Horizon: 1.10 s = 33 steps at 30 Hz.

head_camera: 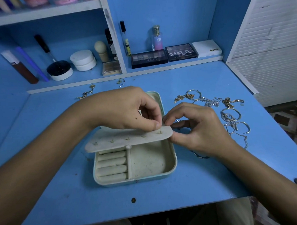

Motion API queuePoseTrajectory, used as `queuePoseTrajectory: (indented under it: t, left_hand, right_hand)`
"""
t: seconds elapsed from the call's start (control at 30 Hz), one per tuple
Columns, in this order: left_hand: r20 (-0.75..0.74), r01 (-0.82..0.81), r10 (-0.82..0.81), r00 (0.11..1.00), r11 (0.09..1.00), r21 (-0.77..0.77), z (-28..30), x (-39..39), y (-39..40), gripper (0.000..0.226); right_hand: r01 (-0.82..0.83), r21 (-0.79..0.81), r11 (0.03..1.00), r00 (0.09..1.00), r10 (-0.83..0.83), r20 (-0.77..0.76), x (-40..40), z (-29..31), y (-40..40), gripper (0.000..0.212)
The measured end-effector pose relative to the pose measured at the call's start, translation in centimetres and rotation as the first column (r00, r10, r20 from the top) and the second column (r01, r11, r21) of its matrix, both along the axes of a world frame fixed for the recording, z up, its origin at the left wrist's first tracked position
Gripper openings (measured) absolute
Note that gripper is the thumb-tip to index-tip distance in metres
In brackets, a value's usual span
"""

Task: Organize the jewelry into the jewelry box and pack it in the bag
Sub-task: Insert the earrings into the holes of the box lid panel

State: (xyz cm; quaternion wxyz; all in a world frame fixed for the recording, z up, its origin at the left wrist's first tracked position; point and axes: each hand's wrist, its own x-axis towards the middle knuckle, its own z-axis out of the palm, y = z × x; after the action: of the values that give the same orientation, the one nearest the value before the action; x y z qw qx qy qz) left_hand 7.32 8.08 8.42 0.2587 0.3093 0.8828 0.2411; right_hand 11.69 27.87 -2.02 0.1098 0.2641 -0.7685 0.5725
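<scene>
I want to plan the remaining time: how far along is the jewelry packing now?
Early stage. Done: a few studs sit in the earring flap of the open jewelry box. In hand: the left hand pushes an earring post into the flap while the right hand steadies its edge. Left: the pile of chains and bangles, the ring rolls look bare, and no bag is visible.

Both hands are bunched over the jewelry box point(169, 165): the left hand point(127, 111) from the left, the right hand point(199, 129) from the right, fingertips met at the raised earring flap point(128, 138), so the far half is blocked. The near compartments are left open from above. Right of the box, the blue desk point(80, 199) is cluttered by a jewelry pile point(228, 114); the near-left desk is kept bare.
</scene>
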Motion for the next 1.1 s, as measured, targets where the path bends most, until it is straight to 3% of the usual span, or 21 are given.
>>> queuePoseTrajectory:
  t: [1.1]
  left_hand:
    - [0.009, 0.014, -0.014, 1.0, 0.999, -0.037, 0.22, -0.2, 0.62, 0.011]
  right_hand:
    - [0.001, 0.0, 1.0, 1.0, -0.001, -0.029, 0.05, 0.04, -0.03, 0.017]
